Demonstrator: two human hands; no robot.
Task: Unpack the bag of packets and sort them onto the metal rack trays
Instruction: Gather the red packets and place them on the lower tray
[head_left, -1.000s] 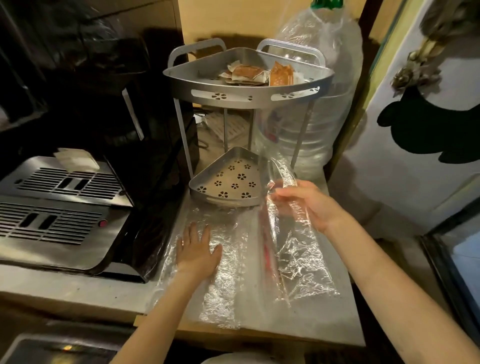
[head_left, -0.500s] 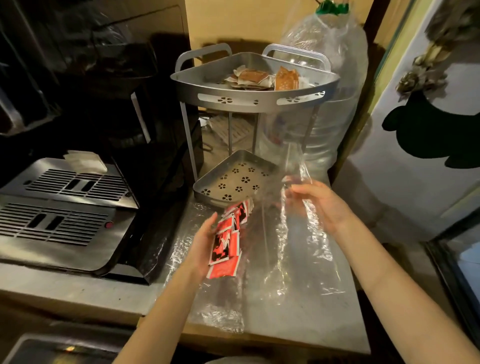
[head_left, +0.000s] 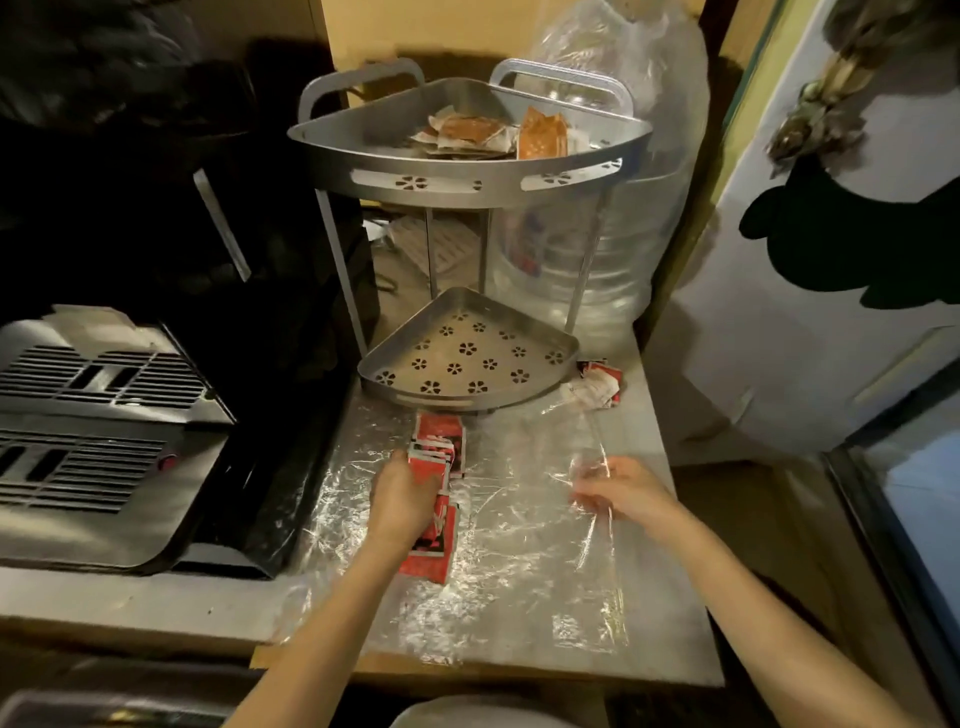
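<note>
My left hand (head_left: 400, 499) grips a strip of joined red packets (head_left: 435, 488) that trails over the counter in front of the rack. My right hand (head_left: 623, 491) holds the clear plastic bag (head_left: 592, 525), which lies crumpled flat on the counter. The metal rack has an upper tray (head_left: 467, 174) with several orange and white packets (head_left: 493, 135) in it, and a perforated lower tray (head_left: 467, 353) with nothing in it. A few loose red and white packets (head_left: 597, 382) lie on the counter right of the lower tray.
A black and silver machine with a grilled drip tray (head_left: 88, 415) fills the left. A large clear water bottle (head_left: 587, 244) stands behind the rack. Crinkled clear film (head_left: 363, 499) covers the counter. The counter's right edge (head_left: 675, 467) drops beside a white wall.
My left hand lifted off the film, took up the red packet strip and lowered it toward the counter. My right hand brought the bag down from upright. Loose packets now lie right of the lower tray.
</note>
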